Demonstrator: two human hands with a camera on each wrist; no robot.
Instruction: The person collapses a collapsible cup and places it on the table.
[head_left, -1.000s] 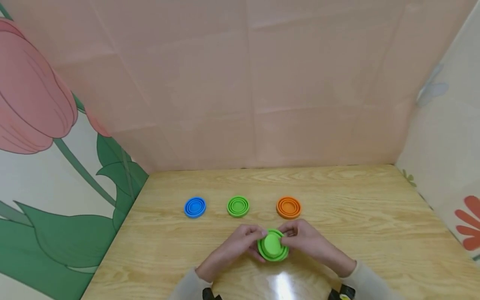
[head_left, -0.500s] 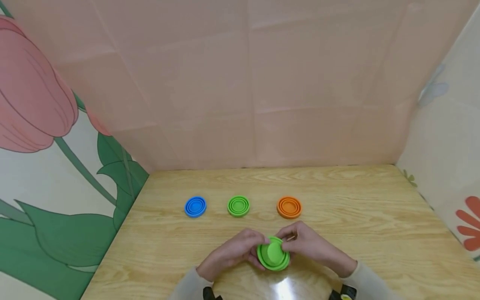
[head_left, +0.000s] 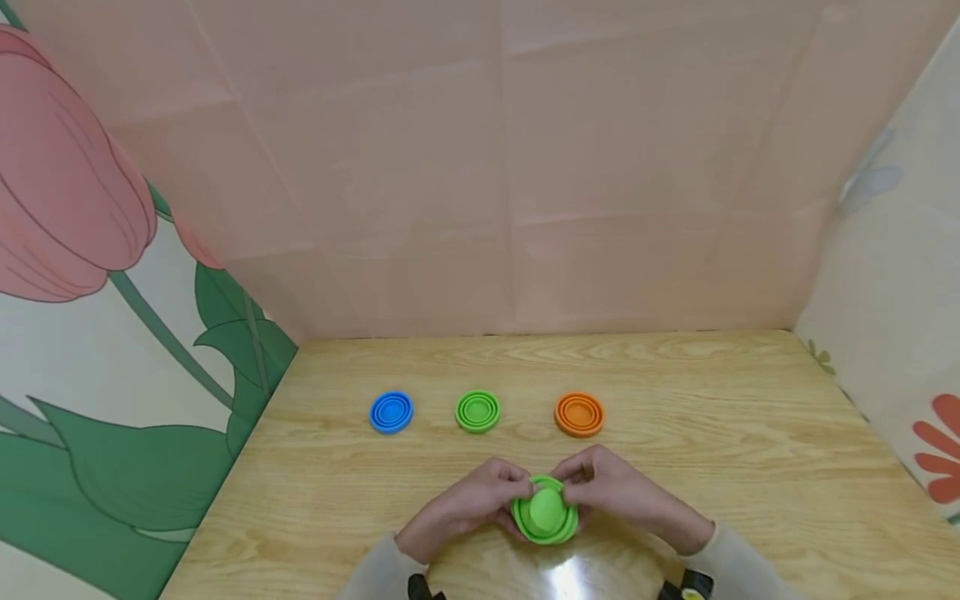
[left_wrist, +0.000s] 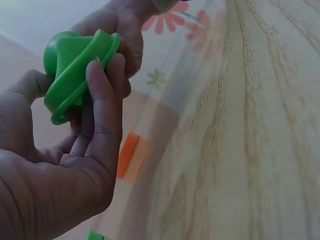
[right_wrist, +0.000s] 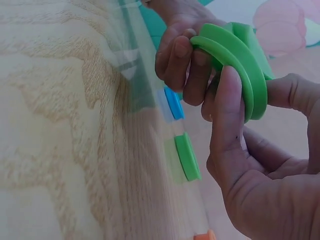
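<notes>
Both hands hold a green collapsible cup [head_left: 546,514] above the near part of the table, its base facing up toward the head camera. My left hand [head_left: 483,502] grips its left side, thumb on top and fingers beneath. On the opposite side my right hand [head_left: 611,492] pinches the rim with the thumb pressing by the raised middle. In the left wrist view the cup [left_wrist: 75,62] is partly extended, its rings tilted and uneven. From the right wrist, fingers lie along the outer rim of the cup [right_wrist: 250,70] and the thumb pushes on its other face.
Farther back on the wooden table [head_left: 712,400], a flattened blue cup [head_left: 391,412], a second green cup [head_left: 477,412] and an orange cup [head_left: 579,414] lie in a row. A pink backdrop [head_left: 420,183] rises behind, with flower-printed panels at both sides.
The held cup has come slightly nearer the body, and its middle now sits tilted and bent. The left thumb has moved inward over the cup. The row of cups has stayed put.
</notes>
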